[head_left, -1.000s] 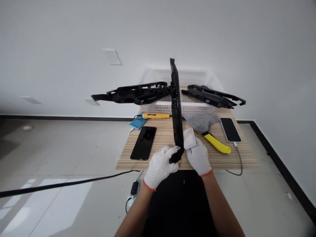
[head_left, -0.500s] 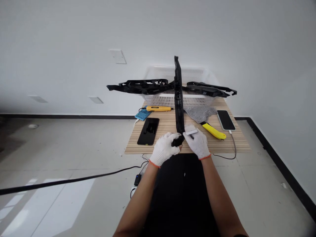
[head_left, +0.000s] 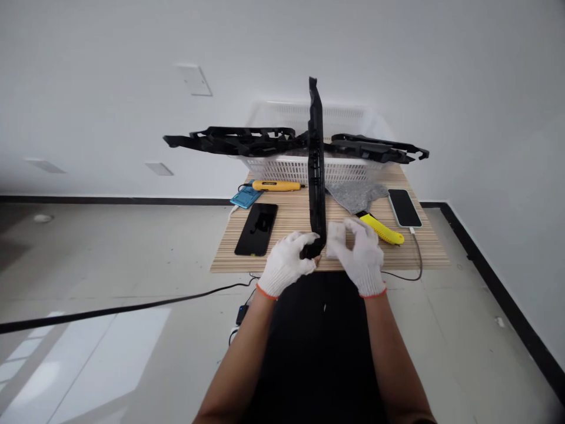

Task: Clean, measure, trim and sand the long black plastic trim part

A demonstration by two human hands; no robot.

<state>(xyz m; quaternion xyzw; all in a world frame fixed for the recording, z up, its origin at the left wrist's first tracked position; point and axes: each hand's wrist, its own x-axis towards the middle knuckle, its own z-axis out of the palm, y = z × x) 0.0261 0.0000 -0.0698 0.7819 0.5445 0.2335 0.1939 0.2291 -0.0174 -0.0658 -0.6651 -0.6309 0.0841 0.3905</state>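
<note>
I see the long black plastic part standing almost straight up, with its bottom end down by my hands and its top end pointing away from me toward the wall. My left hand has its grip wrapped tight around the bottom end of the part. My right hand sits just beside it on the right, fingers bent and close to the part's edge, but I cannot tell if they pinch anything. So the part runs up and away from the grip, and the left hand is the one that carries it. Under my hands is a small worktop made of thin wooden strips. On it lie a dark phone, a second phone with a cable, a yellow knife, a grey cloth and a yellow tool. A white basket at the back has more black parts resting across it. The floor is pale and the wall is white.
</note>
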